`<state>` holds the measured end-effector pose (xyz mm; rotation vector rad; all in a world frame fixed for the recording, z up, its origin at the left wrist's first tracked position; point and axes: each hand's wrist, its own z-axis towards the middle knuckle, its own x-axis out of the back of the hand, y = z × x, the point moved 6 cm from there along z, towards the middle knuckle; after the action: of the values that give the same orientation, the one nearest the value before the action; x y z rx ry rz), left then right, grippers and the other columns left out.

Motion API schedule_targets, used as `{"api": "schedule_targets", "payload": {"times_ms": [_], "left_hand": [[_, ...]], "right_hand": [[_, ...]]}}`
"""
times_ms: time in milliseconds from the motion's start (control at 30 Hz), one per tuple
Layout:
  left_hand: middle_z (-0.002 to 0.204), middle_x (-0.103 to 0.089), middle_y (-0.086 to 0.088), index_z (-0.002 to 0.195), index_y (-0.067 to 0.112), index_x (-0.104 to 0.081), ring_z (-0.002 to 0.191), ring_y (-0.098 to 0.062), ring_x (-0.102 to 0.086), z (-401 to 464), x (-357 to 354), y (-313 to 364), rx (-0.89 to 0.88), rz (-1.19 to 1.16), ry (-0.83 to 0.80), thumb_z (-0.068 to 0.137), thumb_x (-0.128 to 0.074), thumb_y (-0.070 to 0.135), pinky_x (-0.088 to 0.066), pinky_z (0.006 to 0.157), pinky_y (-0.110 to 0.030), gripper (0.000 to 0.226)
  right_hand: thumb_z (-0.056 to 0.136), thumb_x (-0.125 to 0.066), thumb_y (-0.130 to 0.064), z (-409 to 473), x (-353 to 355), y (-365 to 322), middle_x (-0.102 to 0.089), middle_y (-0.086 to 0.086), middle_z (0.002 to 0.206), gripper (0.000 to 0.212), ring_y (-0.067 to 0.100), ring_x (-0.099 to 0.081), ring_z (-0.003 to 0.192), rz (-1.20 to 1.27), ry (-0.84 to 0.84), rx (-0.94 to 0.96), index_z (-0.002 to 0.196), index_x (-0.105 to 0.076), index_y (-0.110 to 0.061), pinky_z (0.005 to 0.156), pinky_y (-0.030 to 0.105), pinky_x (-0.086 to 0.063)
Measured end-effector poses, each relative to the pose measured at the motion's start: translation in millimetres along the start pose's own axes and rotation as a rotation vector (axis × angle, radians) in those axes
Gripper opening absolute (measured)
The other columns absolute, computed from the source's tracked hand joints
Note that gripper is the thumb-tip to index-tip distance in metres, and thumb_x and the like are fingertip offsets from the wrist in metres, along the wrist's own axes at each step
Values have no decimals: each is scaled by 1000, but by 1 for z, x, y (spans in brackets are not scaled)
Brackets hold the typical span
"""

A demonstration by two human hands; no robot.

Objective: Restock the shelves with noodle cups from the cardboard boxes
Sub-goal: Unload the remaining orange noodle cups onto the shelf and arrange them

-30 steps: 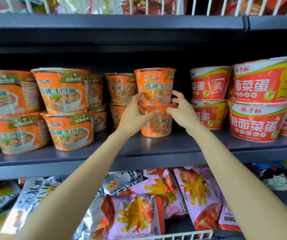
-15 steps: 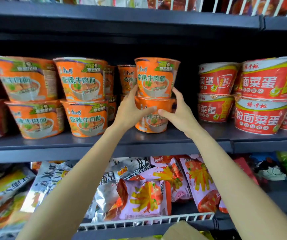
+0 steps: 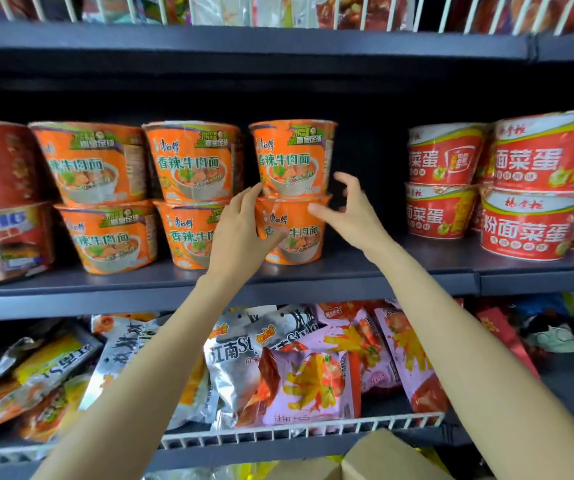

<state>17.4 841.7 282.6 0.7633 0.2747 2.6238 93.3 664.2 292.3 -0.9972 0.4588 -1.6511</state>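
Observation:
Two orange noodle cups stand stacked on the dark middle shelf (image 3: 347, 268), the upper cup (image 3: 292, 157) on the lower cup (image 3: 299, 237). My left hand (image 3: 240, 230) lies flat against the lower cup's left side with its fingers spread and its thumb across the front, not wrapped around it. My right hand (image 3: 351, 213) hovers just right of the stack with its fingers apart and curled, and its thumb tip is near the lower cup's rim. Neither hand holds a cup.
More orange cup stacks (image 3: 192, 195) fill the shelf to the left, and red cup stacks (image 3: 534, 188) stand to the right, with a dark gap between them and my stack. Snack bags (image 3: 299, 375) lie behind a wire rail below. A cardboard box (image 3: 382, 459) sits at the bottom edge.
Both hands had gripped the lower cup of the stack. Now the right hand has come off and opened, and the left hand has loosened. The stack sits closer to the neighbouring orange cups.

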Motion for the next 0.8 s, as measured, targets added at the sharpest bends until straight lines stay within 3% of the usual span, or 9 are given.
{"api": "schedule_targets", "payload": {"times_ms": [67,133,267,333,467,600,700,800], "left_hand": [[148,-38,-9,148,12,-26,135,-24,-37,-1,-4,-2,46,-10,-23,77,-74,46,-36,107,-38,92],[149,-34,-10,150,12,-19,136,-24,-35,1,-8,1,92,-35,-28,73,-74,52,-35,106,-38,103],[152,-23,-18,151,10,-1,137,-31,-32,6,-21,9,193,-75,-64,64,-77,59,-38,105,-42,125],[151,-22,-18,151,13,2,133,-33,-36,6,-26,10,232,-71,-81,63,-78,58,-40,101,-43,128],[148,-29,-16,151,14,0,129,-32,-42,3,-22,7,225,-59,-40,63,-79,57,-43,98,-44,126],[152,-25,-14,151,17,-1,131,-30,-42,0,-20,8,202,-29,-28,64,-77,60,-47,97,-46,123],[156,-16,-13,151,20,-1,133,-31,-39,-3,-22,9,170,-18,-32,67,-75,59,-48,96,-47,118],[154,-19,-12,151,20,-3,134,-30,-37,-5,-22,5,169,-42,-29,68,-76,55,-46,98,-49,116]], "right_hand": [[86,-66,-37,10,10,-10,-27,10,151,77,25,-35,135,61,82,8,147,-20,-26,94,30,-33],[83,-69,-41,22,8,-22,-28,10,152,88,25,-34,136,106,97,7,149,-14,-24,98,31,-34],[61,-78,-61,37,-12,-40,-29,13,150,129,32,-38,134,-65,132,12,150,8,-28,105,56,-38],[59,-80,-59,40,-17,-43,-29,14,150,136,32,-40,132,-80,128,24,148,18,-30,103,56,-39],[73,-80,-37,47,-14,-28,-35,8,149,122,23,-47,128,174,-62,-2,147,17,-33,97,38,-44],[83,-71,-30,45,-12,-10,-33,12,150,97,26,-40,133,290,-143,-46,150,0,-33,99,35,-38],[82,-71,-33,38,-17,-10,-31,9,152,101,24,-41,133,287,-170,-27,149,4,-35,101,39,-41],[80,-74,-32,38,-24,-19,-31,6,152,109,23,-45,129,266,-140,-11,149,9,-35,99,40,-45]]}}
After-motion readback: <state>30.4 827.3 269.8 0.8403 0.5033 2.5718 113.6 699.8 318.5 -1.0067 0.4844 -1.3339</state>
